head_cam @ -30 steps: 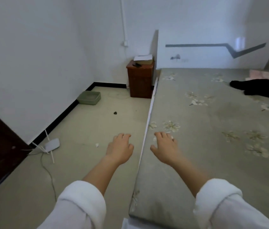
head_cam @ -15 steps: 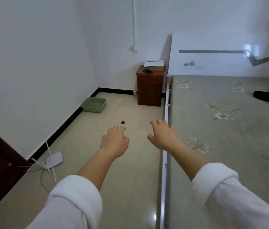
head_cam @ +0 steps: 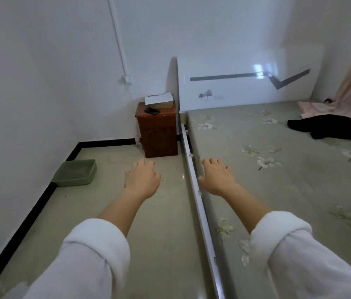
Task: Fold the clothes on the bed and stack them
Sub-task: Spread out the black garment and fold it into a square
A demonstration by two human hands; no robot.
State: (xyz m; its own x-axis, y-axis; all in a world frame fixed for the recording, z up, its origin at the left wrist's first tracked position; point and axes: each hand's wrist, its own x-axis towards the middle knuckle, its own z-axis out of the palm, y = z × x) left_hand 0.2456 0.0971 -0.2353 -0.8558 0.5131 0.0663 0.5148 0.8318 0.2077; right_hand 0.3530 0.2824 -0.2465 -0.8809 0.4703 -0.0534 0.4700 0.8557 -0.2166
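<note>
Hands both empty, palms down, fingers spread and slightly curled. Left hand (head_cam: 141,179) hangs over the floor (head_cam: 166,223) beside the bed; right hand (head_cam: 216,176) sits above the near edge of the bed (head_cam: 278,190), just inside the white side rail (head_cam: 194,180); whether it touches the cover cannot be told. Clothes: black garment (head_cam: 323,128) lies crumpled at the far right of the bed, near the headboard (head_cam: 245,83); pink garment (head_cam: 319,106) lies just behind it and touching it, with more pink fabric rising along the right wall, possibly a curtain. Both pieces well apart from either hand. No folded stack visible anywhere on the cover. Judgement: task at its opening step, the approach; nothing grasped, nothing folded. Next move calls for a long reach or a shift of the body toward the far right corner, then pulling the black garment onto open bedcover where it can be spread flat. Wooden nightstand (head_cam: 158,130) and green tray (head_cam: 74,172) on the floor play no part.
</note>
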